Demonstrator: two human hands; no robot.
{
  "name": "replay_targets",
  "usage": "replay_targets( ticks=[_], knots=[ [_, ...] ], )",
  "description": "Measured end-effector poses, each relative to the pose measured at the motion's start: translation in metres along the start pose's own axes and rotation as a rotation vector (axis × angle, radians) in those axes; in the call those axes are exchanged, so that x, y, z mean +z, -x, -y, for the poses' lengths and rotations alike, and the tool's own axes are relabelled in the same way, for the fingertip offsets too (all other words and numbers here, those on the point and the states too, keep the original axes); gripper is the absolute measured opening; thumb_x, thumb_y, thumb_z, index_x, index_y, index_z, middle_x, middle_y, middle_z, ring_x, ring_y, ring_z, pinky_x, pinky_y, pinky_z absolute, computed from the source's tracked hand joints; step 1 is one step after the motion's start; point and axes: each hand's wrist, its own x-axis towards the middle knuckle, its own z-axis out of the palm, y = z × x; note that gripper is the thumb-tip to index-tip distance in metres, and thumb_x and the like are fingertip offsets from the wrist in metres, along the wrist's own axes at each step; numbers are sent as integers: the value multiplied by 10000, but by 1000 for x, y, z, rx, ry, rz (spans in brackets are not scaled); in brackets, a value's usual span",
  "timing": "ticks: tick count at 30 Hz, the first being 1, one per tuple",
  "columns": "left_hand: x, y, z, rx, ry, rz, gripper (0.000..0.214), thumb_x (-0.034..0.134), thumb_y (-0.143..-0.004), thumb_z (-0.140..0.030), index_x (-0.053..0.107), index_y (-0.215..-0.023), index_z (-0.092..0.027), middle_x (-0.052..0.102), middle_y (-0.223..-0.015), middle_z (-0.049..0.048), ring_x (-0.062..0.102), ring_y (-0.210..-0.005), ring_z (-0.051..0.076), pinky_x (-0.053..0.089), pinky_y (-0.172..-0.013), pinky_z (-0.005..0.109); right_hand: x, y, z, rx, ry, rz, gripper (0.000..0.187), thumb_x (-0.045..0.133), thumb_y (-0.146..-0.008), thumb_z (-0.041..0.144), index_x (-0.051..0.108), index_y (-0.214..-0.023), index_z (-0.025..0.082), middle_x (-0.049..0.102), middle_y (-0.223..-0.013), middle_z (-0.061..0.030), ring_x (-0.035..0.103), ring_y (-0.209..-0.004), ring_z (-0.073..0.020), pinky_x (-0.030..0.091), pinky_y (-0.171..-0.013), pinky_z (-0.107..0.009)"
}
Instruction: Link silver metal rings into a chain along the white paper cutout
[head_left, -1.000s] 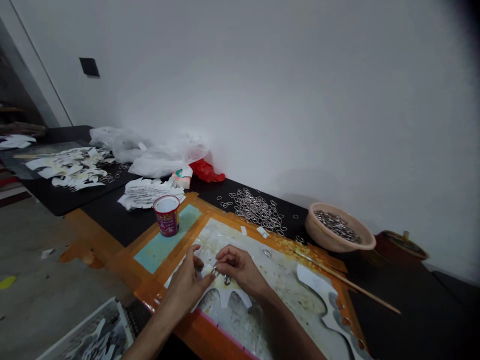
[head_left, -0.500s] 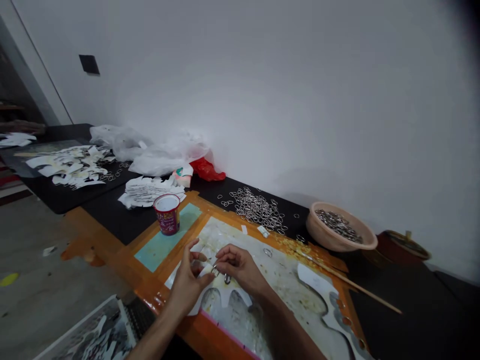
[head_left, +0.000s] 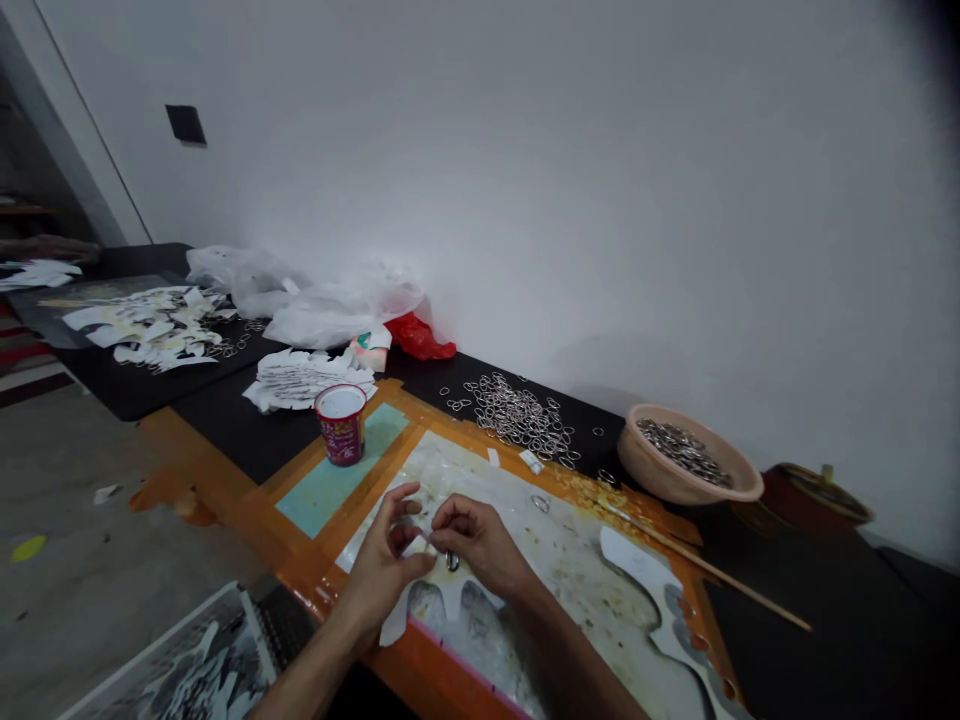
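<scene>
My left hand (head_left: pixel 382 565) and my right hand (head_left: pixel 476 545) meet low in the middle of the view, above a stained board edged with orange tape (head_left: pixel 555 560). The right fingers pinch a small metal ring (head_left: pixel 430 538), partly hidden by the fingertips. The left hand seems to hold a white paper cut-out (head_left: pixel 395 622), which hangs below the palm. A metal clip (head_left: pixel 452 561) dangles just under the right fingers. A loose metal ring (head_left: pixel 540 503) lies on the board beyond the right hand.
A heap of metal rings (head_left: pixel 521 418) covers the black table behind the board. Farther right stands a tan bowl of rings (head_left: pixel 686 460). A red-and-white cup (head_left: pixel 341 425) and paper scraps (head_left: pixel 307 380) stand left, and a wooden stick (head_left: pixel 705 565) lies right.
The left fingers have curled in closer to the right hand. The whole scene has shifted slightly in the view as my head moved.
</scene>
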Motion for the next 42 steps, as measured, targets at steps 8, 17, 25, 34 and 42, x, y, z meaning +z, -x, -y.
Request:
replay_targets(
  ticks=[8,17,25,34,42],
  knots=[
    [0,-3,2,-46,51,-87,665,722,-477,-132,589,-1122,-228,566,-1099,38,559,-858,153,469,-753,263,-8,3,5,-165,169,-6,217,708,-811,423,740,-790,209,629,-795,-21,580,-741,-163,456,-684,-292],
    [-1,-1,8,-20,37,-61,581,685,-488,-121,608,-1056,-214,577,-1059,24,557,-842,147,446,-735,251,-8,7,4,-293,369,50,177,744,-826,429,793,-820,259,623,-870,-37,632,-816,-187,482,-729,-305],
    [-13,5,14,29,-76,27,510,759,-584,-247,589,-1063,-201,615,-870,15,563,-906,188,450,-786,275,-5,5,-1,-390,508,51,79,746,-814,219,753,-739,244,613,-841,-39,581,-896,-211,459,-798,-337],
    [-30,9,6,304,-492,98,488,655,-695,-116,598,-1154,-272,478,-1303,62,472,-1219,265,391,-1032,418,4,3,0,-498,644,63,225,729,-666,-2,694,-666,219,611,-787,-11,558,-881,-209,437,-804,-351],
    [-45,-13,-11,516,-916,433,616,638,-761,-53,494,-1299,-315,599,-1207,13,509,-1186,213,415,-1032,359,7,0,-6,-572,763,37,238,731,-643,-1,723,-693,232,588,-754,-15,549,-840,-208,457,-725,-322]
  ],
)
